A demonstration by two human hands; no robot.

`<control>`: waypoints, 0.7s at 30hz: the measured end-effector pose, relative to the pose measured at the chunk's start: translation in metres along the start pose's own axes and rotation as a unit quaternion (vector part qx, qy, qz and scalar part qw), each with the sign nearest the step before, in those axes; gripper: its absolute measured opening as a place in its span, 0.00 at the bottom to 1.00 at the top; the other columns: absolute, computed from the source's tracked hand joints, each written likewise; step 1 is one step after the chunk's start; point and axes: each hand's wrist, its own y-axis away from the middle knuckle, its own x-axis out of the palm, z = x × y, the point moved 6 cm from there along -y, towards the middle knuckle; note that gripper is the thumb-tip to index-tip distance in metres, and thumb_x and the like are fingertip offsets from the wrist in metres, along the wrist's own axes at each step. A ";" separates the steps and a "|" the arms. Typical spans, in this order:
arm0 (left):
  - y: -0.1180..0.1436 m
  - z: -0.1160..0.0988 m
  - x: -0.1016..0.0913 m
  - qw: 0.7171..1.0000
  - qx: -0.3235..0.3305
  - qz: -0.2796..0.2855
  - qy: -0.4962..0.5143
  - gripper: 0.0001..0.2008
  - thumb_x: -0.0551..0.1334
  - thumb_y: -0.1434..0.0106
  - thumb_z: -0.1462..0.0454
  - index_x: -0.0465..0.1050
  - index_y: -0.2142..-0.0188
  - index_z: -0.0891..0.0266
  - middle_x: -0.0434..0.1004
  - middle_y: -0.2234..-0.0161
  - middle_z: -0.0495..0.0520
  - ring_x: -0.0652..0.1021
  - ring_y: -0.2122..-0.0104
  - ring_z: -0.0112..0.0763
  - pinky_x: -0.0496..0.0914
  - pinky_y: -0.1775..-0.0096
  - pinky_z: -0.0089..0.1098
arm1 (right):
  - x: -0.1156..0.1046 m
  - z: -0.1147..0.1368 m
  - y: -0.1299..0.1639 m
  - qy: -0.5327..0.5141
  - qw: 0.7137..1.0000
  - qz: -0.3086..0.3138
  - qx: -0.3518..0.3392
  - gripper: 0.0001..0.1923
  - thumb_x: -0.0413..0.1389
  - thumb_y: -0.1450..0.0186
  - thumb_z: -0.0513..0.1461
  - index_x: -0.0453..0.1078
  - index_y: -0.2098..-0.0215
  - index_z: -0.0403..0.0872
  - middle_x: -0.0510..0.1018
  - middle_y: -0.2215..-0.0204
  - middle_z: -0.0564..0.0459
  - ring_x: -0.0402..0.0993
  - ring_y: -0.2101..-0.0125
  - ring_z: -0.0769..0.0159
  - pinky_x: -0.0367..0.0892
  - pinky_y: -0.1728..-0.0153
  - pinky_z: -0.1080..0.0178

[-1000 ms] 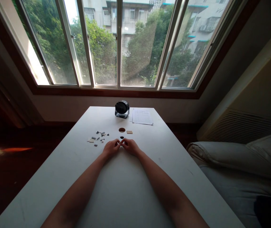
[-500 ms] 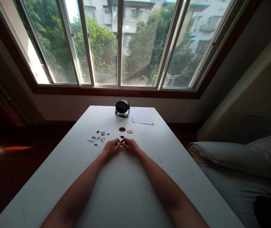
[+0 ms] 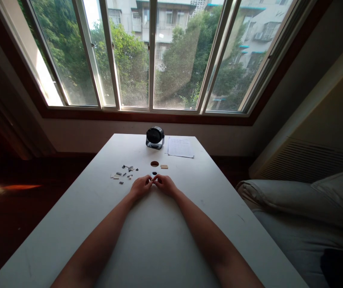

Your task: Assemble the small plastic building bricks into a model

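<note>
My left hand and my right hand rest on the white table with their fingertips pressed together around a small piece, too tiny to make out. Just beyond the fingertips lies a small black round part. Further back are a brown disc and a tan studded plate. To the left of my left hand, several small dark and pale building pieces lie scattered.
A small black desk fan and a printed sheet of paper sit at the table's far end under the window. A pale cushioned seat stands to the right of the table. Dark floor lies to the left.
</note>
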 end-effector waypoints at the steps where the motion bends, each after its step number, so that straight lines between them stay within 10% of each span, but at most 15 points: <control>1: 0.000 0.001 0.000 1.000 -0.001 0.000 -0.001 0.11 0.56 0.36 0.56 0.74 0.61 0.58 0.76 0.71 0.50 0.73 0.71 0.29 0.59 0.68 0.28 | 0.000 0.000 0.000 -0.001 1.000 0.000 0.000 0.09 0.57 0.36 0.43 0.76 0.61 0.48 0.73 0.78 0.57 0.64 0.77 0.72 0.53 0.73 0.70; 21: 0.001 -0.001 -0.001 1.000 -0.010 0.005 0.003 0.12 0.56 0.36 0.56 0.74 0.62 0.58 0.77 0.70 0.51 0.74 0.70 0.30 0.60 0.68 0.28 | -0.002 0.003 0.001 -0.001 1.000 0.001 -0.002 0.10 0.56 0.35 0.43 0.76 0.61 0.48 0.74 0.77 0.56 0.64 0.77 0.72 0.54 0.73 0.70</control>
